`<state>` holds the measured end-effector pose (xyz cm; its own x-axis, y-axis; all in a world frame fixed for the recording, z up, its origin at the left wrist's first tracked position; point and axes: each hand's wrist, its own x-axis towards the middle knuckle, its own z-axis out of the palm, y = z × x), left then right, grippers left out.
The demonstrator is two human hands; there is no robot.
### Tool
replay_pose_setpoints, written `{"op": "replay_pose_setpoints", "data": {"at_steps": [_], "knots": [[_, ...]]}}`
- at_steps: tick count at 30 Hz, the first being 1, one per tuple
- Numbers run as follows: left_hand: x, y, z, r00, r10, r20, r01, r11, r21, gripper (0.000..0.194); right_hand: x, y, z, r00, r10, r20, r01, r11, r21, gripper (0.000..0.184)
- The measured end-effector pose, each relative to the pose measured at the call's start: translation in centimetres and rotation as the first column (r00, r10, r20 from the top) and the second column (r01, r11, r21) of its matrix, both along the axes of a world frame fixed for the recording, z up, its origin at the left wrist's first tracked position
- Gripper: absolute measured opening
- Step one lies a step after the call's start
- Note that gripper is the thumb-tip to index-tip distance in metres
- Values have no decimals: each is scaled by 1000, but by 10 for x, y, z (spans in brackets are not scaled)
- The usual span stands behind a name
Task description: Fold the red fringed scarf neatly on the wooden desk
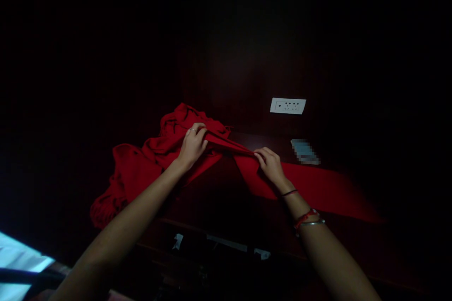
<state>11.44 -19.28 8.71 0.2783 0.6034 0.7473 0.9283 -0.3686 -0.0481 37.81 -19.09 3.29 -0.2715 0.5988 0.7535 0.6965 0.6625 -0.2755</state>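
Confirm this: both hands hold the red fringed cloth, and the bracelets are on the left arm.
Not quite: the head view shows the bracelets on the right arm, not the left. The rest stands: the left hand and the right hand both hold the red fringed cloth.

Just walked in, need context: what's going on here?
A person's left grip and right grip hold a length of red cloth between them. To the left, the cloth lies rumpled, fringe showing; to the right, red fabric lies spread out flat. A pixelated flat object lies beyond the right grip, below a white socket plate.
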Motion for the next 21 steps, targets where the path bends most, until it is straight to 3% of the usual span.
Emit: {"op": "replay_pose_setpoints", "data": {"at_steps": [5, 10, 13, 16, 21], "knots": [[-41, -20, -7, 924, -316, -217, 275, 941, -197, 18, 0, 2, -4, 999, 28, 41, -27, 999, -32, 25], [-55, -53, -10, 881, -386, -273, 312, 909, -278, 21, -4, 2, -8, 986, 83, 147, -77, 996, -47, 24], [-44, -64, -17, 920, -331, -211, 269, 924, -273, 20, -5, 2, -9, 979, 82, 186, -74, 996, -49, 21], [-30, -69, -28, 950, -193, -244, 116, 947, -299, 17, -5, 2, -10, 972, 67, 224, -54, 996, -65, 18], [-26, -65, -43, 872, -151, -465, -29, 934, -357, 25, -5, 1, -10, 945, 32, 327, 7, 993, -117, 17]]}}
